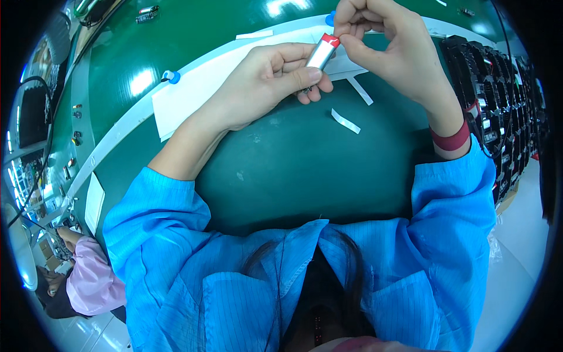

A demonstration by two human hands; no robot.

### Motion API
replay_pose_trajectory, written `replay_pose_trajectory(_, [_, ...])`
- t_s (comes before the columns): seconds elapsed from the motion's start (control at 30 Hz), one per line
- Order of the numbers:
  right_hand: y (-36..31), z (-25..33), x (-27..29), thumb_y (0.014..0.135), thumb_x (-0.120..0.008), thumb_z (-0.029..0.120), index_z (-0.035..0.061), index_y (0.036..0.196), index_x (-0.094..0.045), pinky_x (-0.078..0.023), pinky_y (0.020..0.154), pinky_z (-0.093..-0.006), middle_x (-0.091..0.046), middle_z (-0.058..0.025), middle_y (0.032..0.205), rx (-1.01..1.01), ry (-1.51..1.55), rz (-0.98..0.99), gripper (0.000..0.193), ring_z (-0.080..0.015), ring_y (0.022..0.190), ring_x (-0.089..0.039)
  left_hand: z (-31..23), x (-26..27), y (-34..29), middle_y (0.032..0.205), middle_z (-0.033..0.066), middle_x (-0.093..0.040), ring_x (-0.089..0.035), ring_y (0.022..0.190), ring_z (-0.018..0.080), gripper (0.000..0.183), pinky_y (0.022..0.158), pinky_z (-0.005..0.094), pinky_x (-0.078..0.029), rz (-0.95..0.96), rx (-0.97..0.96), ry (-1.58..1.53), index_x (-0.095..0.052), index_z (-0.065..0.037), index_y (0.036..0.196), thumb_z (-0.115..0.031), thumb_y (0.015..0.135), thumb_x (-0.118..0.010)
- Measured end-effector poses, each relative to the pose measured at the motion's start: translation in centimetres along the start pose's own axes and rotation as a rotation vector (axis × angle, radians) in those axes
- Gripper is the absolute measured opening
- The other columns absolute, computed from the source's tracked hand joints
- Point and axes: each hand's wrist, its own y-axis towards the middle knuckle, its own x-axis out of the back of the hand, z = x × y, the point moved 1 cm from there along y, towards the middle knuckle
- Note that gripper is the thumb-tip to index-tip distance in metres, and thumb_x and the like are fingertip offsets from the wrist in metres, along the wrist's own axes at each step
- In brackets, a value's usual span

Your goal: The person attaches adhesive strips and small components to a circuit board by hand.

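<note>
My left hand (258, 82) holds a small silver part with a red end (320, 56), shaped like a lighter or a battery cell; I cannot tell which. It is tilted, red end up, with the thumb across its lower part. My right hand (404, 61) has thumb and forefinger pinched right beside the red end. Whatever sits between those fingertips is too small to make out. Below the hands a short white strip (346, 121) lies on the green work surface (305, 170). Another white strip (360, 92) is nearer the right hand.
White paper (187, 97) lies under and beyond my left forearm, along a pale curved band with a blue knob (171, 77). Black trays holding many small parts (492, 94) stand at the right. Small components line the left side. A person in pink (94, 278) is at lower left.
</note>
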Motion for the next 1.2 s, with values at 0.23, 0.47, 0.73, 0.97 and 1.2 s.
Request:
replay_pose_trajectory(0.23, [0.2,-2.9,-1.3,0.076,-0.064,0.004,-0.0008,0.102,-0.051,-0.048,0.072,-0.0211,-0.061,-0.0083,0.088,-0.392,0.592,-0.070,0.030,-0.0108,0.083,-0.058,-0.3,0.0,-0.8,0.080,0.0048,-0.059,-0.053,0.066,0.0077,0.030,0.064,0.0207,-0.046,-0.122,-0.019,0.241,-0.050,0.003,0.113,-0.009,0.086,-0.050])
replay_pose_trajectory(0.47, [-0.4,-3.5,-2.1,0.075,-0.063,0.001,-0.0002,0.102,-0.050,-0.046,0.079,-0.0239,-0.061,-0.0094,0.091,-0.155,0.486,-0.016,0.030,-0.0127,0.088,-0.057,0.5,-0.1,-0.7,0.080,0.0063,-0.060,-0.056,0.069,0.0089,0.028,0.064,0.0230,-0.047,-0.280,-0.146,0.274,-0.051,0.003,0.109,-0.009,0.084,-0.053])
replay_pose_trajectory(0.73, [-0.3,-2.8,-4.5,0.078,-0.060,0.004,-0.0023,0.108,-0.046,-0.047,0.072,-0.0225,-0.056,-0.0108,0.097,-0.219,0.354,-0.281,0.034,-0.0115,0.085,-0.056,-0.5,5.4,1.0,0.084,0.0171,-0.059,-0.057,0.072,0.0292,0.021,0.065,0.0340,-0.045,-0.671,-0.576,1.222,-0.057,0.002,0.096,-0.013,0.080,-0.055])
replay_pose_trajectory(0.97, [-0.9,-4.0,-5.2,0.080,-0.056,0.000,-0.0025,0.106,-0.047,-0.047,0.066,-0.0203,-0.056,-0.0077,0.092,-0.333,0.452,-0.172,0.027,-0.0096,0.080,-0.054,-2.4,14.3,3.1,0.085,0.0182,-0.059,-0.056,0.082,0.0351,0.032,0.075,0.0418,-0.045,-0.875,-0.281,1.300,-0.061,0.002,0.083,-0.030,0.077,-0.057])
replay_pose_trajectory(1.2, [-0.3,-3.7,-5.3,0.081,-0.055,0.003,-0.0004,0.103,-0.050,-0.044,0.065,-0.0188,-0.058,-0.0057,0.088,-0.394,0.483,-0.136,0.022,-0.0075,0.077,-0.054,-3.0,25.1,3.0,0.076,0.0186,-0.063,-0.062,0.068,0.0296,0.039,0.064,0.0360,-0.050,-1.112,0.508,1.204,-0.063,0.002,0.079,-0.037,0.071,-0.065])
